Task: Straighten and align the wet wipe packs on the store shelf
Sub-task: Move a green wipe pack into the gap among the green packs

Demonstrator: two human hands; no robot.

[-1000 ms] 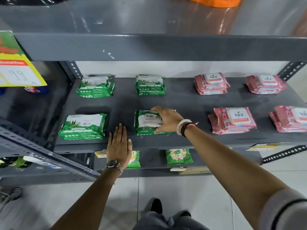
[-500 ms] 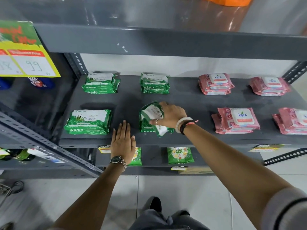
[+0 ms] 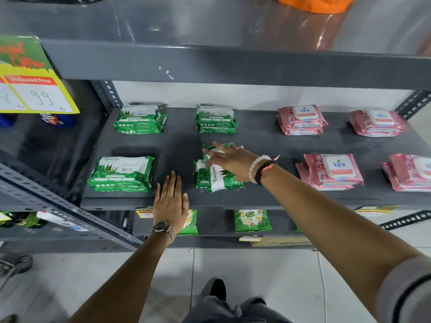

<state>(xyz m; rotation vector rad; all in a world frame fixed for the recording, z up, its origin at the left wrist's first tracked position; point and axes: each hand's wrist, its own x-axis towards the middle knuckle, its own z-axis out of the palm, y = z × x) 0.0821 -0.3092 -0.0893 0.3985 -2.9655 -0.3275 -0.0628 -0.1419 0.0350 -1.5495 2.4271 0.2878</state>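
Straightening the green wipe packs on the grey shelf (image 3: 268,145).

Our right hand (image 3: 233,163) lies over the top green pack (image 3: 220,180) of the front middle stack, fingers spread wide and pointing toward 10 o'clock, nothing gripped; that pack sits turned, its label running toward 12, on the pack beneath. Our left hand (image 3: 171,201) rests flat at the shelf's front edge, fingers together and straight, at 8 o'clock from the stack. Pink packs (image 3: 332,171) lie at 3 o'clock.

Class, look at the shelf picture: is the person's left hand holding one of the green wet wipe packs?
No. The left hand lies flat and empty on the shelf beside the green packs, which the right hand touches.
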